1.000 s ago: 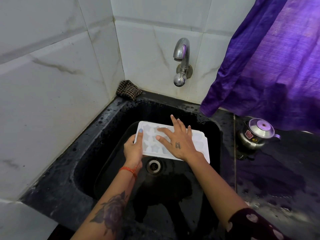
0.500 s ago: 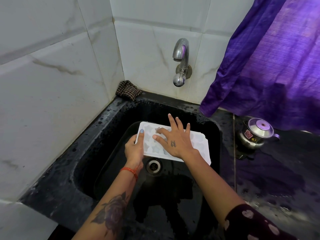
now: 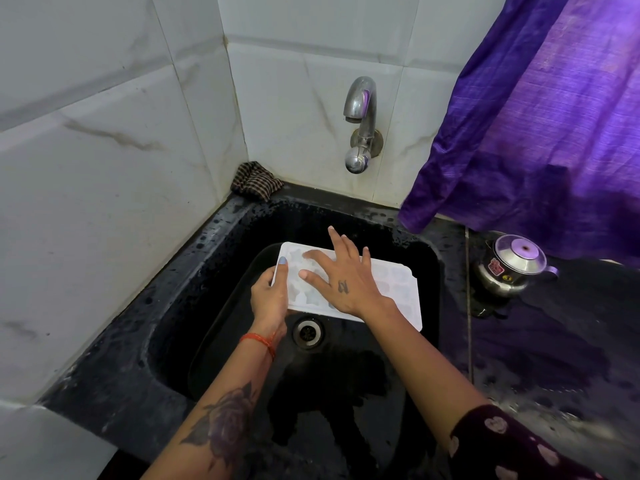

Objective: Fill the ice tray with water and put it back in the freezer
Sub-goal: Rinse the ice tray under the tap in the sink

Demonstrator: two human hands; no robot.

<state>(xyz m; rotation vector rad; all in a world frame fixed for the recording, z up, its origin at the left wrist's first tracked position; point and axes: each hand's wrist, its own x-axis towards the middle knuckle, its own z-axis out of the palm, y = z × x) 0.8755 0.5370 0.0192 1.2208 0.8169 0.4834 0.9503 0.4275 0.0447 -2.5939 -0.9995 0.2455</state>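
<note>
A white ice tray (image 3: 398,289) with star-shaped cells is held over the black sink (image 3: 207,282), below the steel tap (image 3: 360,123). My left hand (image 3: 270,296) grips the tray's left end, thumb on top. My right hand (image 3: 343,275) lies flat on the tray's middle with straight, spread fingers. No water runs from the tap. The hands hide much of the tray, so I cannot tell whether the cells hold water.
The drain (image 3: 307,332) sits just below the tray. A checked cloth (image 3: 254,180) lies in the back left corner. A steel kettle (image 3: 512,265) stands on the wet black counter at right, under a purple curtain (image 3: 540,126). White tiled walls close the left and back.
My right hand has slid a little to the left across the tray. The tray and my left hand have barely moved.
</note>
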